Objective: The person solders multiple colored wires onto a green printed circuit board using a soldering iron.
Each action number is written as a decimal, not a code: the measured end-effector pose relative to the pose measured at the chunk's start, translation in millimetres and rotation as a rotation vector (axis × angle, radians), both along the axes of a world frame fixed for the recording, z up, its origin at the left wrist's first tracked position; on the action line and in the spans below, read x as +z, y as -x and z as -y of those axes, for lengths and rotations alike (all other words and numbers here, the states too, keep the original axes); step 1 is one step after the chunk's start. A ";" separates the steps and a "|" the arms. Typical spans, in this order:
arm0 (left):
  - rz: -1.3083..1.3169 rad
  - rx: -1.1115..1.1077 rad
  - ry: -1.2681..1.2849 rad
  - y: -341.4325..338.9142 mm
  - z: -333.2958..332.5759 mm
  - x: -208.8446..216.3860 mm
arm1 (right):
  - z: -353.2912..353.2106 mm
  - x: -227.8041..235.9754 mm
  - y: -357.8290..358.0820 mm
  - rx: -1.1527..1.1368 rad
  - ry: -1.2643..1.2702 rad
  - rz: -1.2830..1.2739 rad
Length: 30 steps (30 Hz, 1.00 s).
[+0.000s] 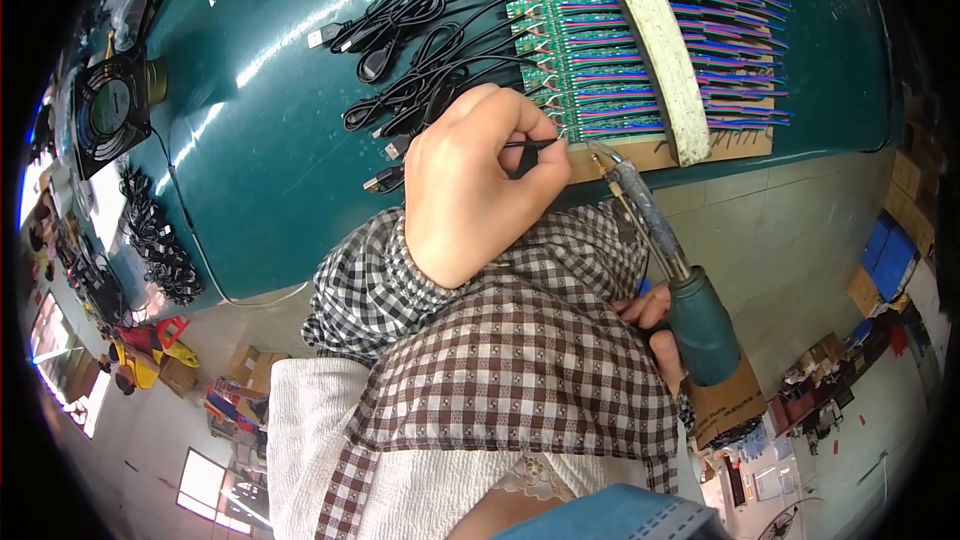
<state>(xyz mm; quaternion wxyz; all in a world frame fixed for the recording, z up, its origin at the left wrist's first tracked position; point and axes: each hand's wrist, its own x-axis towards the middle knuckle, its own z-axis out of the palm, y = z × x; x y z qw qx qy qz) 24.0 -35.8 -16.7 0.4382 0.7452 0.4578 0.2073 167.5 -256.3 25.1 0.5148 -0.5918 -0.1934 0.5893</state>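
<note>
My left hand (475, 165) is closed in a pinch on a black USB cable (528, 154), at the near end of a row of green circuit boards (545, 35). In my right hand (652, 318) is a soldering iron with a dark green handle (703, 328). Its tip lies just right of my left fingertips, by the last board; whether it touches a joint I cannot tell. Several black USB cables (405, 10) run leftward from the boards. Ribbons of coloured wires (735, 40) extend to the right. My left palm hides part of the nearest cables.
A pale flat bar (655, 40) lies across the wires on a cardboard sheet (740, 145). At the left of the green table (260, 180) stand a black fan (110, 105) and a heap of black cables (160, 240). The table's near edge runs beside my checked sleeves.
</note>
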 end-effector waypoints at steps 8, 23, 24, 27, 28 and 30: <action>0.002 -0.003 0.012 0.1 0.2 0.7 | 0.3 -2.7 5.8 -0.054 -0.112 0.048; 0.011 -0.014 0.107 18.2 0.0 14.8 | -7.0 -10.6 -0.9 -0.196 -0.243 0.001; 0.035 -0.035 0.096 20.8 -0.2 15.1 | -8.1 -11.7 -2.3 -0.193 -0.243 -0.003; 0.043 -0.064 0.039 26.1 -1.9 19.8 | -8.8 -16.5 -10.2 -0.189 -0.299 -0.018; 0.029 -0.076 -0.006 27.4 -2.8 21.8 | -6.8 -20.9 -11.5 -0.235 -0.331 -0.072; 0.000 -0.075 -0.013 30.4 -0.4 19.5 | -5.4 -27.9 -15.3 -0.283 -0.372 -0.130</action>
